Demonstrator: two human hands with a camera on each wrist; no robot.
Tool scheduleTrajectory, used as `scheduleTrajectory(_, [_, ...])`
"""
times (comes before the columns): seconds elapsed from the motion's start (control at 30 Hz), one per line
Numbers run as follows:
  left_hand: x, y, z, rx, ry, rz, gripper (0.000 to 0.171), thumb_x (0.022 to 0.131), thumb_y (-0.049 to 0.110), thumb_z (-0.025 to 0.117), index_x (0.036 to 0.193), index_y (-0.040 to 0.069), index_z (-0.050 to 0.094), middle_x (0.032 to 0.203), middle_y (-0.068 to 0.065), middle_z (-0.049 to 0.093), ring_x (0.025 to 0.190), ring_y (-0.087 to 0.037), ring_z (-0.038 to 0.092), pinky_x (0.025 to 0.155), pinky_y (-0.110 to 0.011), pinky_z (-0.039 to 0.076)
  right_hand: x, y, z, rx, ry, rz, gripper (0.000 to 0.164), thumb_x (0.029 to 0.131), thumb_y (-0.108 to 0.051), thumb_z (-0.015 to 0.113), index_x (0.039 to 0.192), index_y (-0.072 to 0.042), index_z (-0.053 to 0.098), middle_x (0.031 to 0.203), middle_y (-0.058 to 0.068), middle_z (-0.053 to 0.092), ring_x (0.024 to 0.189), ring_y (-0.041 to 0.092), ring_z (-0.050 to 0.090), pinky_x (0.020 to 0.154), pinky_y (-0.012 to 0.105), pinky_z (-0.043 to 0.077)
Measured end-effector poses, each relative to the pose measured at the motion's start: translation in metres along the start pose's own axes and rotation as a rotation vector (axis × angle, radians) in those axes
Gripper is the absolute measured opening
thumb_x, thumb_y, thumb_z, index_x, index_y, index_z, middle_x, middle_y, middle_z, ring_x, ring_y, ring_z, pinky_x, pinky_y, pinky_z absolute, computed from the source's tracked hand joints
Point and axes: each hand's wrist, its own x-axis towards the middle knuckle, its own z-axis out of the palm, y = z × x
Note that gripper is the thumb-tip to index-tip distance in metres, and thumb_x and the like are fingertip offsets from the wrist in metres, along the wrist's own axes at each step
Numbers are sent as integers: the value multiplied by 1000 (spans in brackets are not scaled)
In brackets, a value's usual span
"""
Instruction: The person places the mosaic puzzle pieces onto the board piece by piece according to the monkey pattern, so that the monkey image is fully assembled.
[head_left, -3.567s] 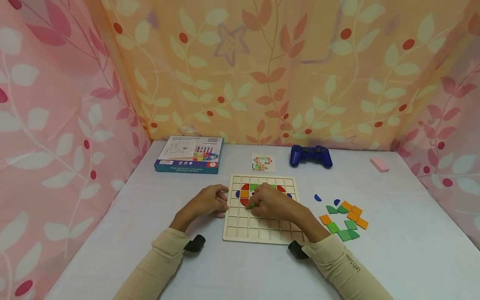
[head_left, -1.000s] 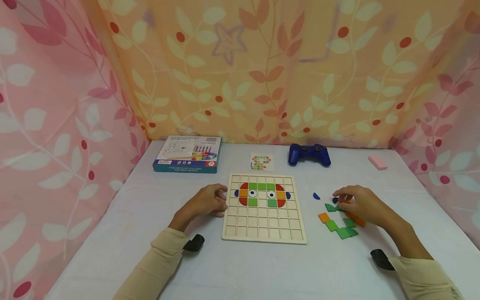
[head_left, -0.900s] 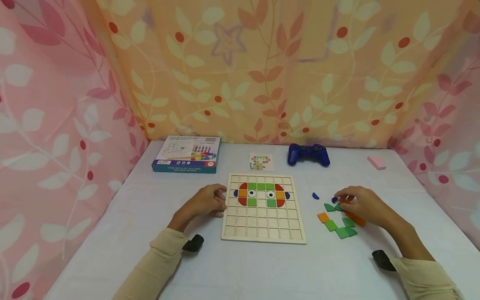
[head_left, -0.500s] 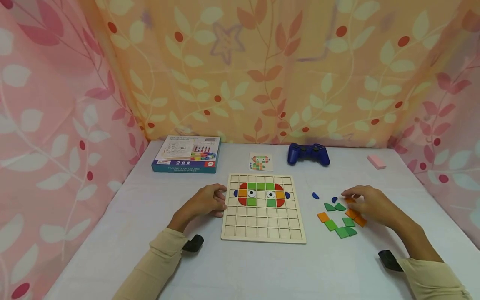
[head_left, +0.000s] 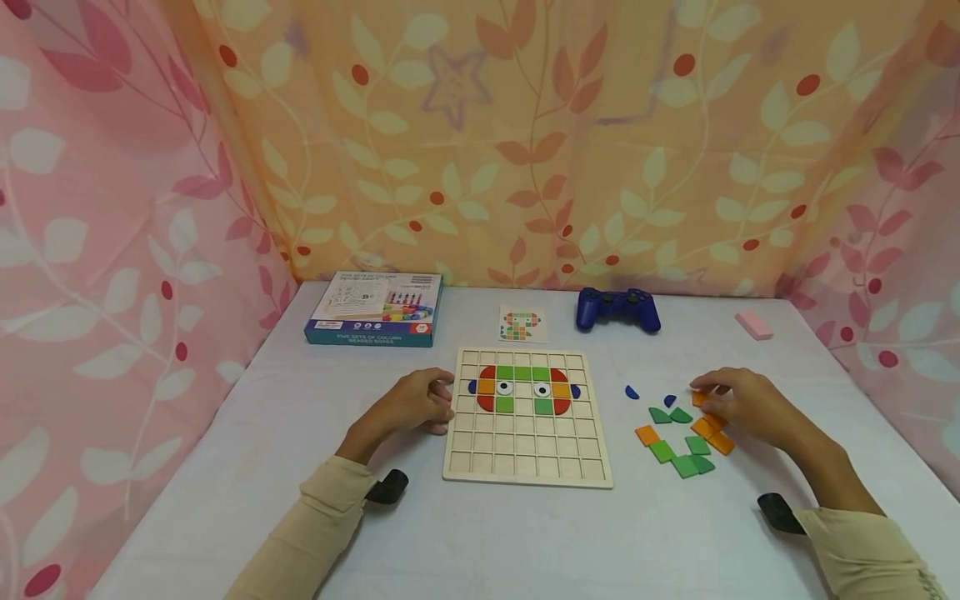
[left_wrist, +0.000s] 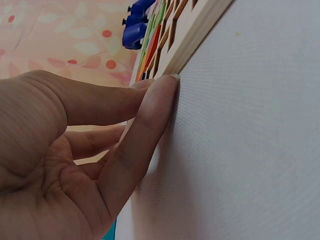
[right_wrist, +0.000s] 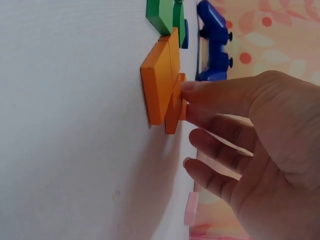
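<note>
A square wooden grid board [head_left: 525,481] lies on the table, with coloured tiles set in its upper cells as a face with two eye tiles [head_left: 542,389]. My left hand [head_left: 415,402] rests at the board's left edge, thumb and index fingertips spread along its side. To the right, my right hand [head_left: 750,406] pinches an orange square tile [head_left: 699,398] between thumb and index finger, its other fingers loosely bent. Close under that hand are several orange tiles [right_wrist: 157,82]. Green tiles [head_left: 685,465] and two blue half-round tiles [head_left: 632,392] lie nearby.
A pattern card [head_left: 523,323] lies behind the board. Along the back are a flat toy box [head_left: 372,310], a blue game controller [head_left: 618,310] and a pink block [head_left: 753,325]. Floral curtains [head_left: 525,150] enclose the white table.
My right hand has left the board for the loose tiles, then drawn one orange tile slightly away, back and right. My left hand stays at the board's edge.
</note>
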Motion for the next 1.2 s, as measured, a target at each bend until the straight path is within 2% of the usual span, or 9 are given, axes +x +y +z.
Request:
scheduleTrajectory(0.13, [0, 0, 0, 4, -2, -3, 60, 92, 0, 76, 148, 2, 55, 115, -13, 63, 87, -21, 67, 74, -28, 65, 2, 1, 1, -13, -2, 11, 35, 95, -13, 76, 126, 4, 73, 110, 18, 70, 91, 24, 61, 70, 23, 60])
scheduleTrajectory(0.33, [1, 0, 1, -3, -5, -7, 60, 92, 0, 76, 148, 3, 55, 115, -13, 63, 86, -21, 67, 74, -28, 65, 5, -3, 0, -42, -10, 12, 39, 95, -15, 76, 126, 9, 71, 101, 13, 70, 85, 22, 58, 66, 23, 59])
scheduleTrajectory(0.53, [0, 0, 1, 0, -2, -6, 60, 92, 0, 76, 148, 3, 55, 115, -13, 63, 86, -21, 67, 73, -28, 65, 11, -16, 3, -68, -5, -36, 37, 95, -21, 77, 122, 5, 75, 105, 14, 71, 92, 25, 57, 65, 25, 55])
scheduleTrajectory(0.63, [-1, 1, 1, 4, -1, -2, 59, 92, -1, 76, 148, 2, 55, 115, -13, 63, 86, -21, 67, 73, -28, 65, 15, -26, 8, -78, 11, -57, 36, 95, -26, 78, 120, 0, 77, 106, 13, 71, 96, 28, 56, 66, 27, 53])
scheduleTrajectory(0.8, [-1, 2, 1, 1, 1, -4, 60, 93, -1, 75, 148, 2, 55, 115, -13, 63, 87, -21, 66, 73, -27, 65, 24, -49, 16, -90, 27, -117, 36, 94, -31, 80, 119, -5, 79, 103, 5, 72, 100, 28, 55, 74, 32, 49])
scheduleTrajectory(1.03, [-1, 0, 0, 6, -5, 5, 60, 93, -1, 76, 148, 1, 55, 115, -13, 63, 88, -21, 66, 73, -27, 64, 37, -83, 29, -88, 29, -222, 32, 94, -23, 79, 121, -6, 78, 101, -1, 72, 102, 25, 56, 83, 37, 48])
scheduleTrajectory(1.2, [0, -1, 0, 2, -3, 3, 59, 92, -1, 76, 148, 2, 55, 114, -13, 63, 89, -21, 66, 74, -28, 65, 49, -105, 42, -82, 11, -267, 31, 94, -25, 80, 119, -7, 79, 102, -2, 73, 102, 24, 56, 86, 39, 49])
